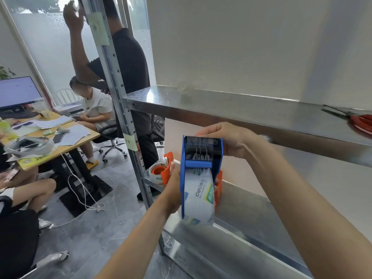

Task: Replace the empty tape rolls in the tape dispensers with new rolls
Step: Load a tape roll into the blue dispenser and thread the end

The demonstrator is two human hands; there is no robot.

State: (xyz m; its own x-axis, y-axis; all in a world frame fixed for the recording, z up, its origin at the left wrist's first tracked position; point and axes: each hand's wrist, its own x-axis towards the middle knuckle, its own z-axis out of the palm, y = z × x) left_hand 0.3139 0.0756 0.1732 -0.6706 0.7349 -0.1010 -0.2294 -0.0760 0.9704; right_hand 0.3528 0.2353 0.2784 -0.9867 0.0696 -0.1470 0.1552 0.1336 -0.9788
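Observation:
A blue tape dispenser [201, 156] is held up in front of the metal shelves, its serrated cutter pointing up. A full clear tape roll [199, 200] with printed labels sits in it. My left hand [173, 190] grips the dispenser's left side by the roll. My right hand [227, 139] grips the cutter end from the right. Behind, an orange dispenser [164, 171] with a tape roll stands on the lower shelf; a second orange piece [219, 184] shows behind the blue one.
Steel shelving: the upper shelf [221, 109] carries red-handled scissors [360, 121] at the right, the lower shelf [251, 208] runs below my arms. A slotted upright post [120, 97] stands left. Beyond it are a person standing, people seated, and a cluttered desk [60, 137].

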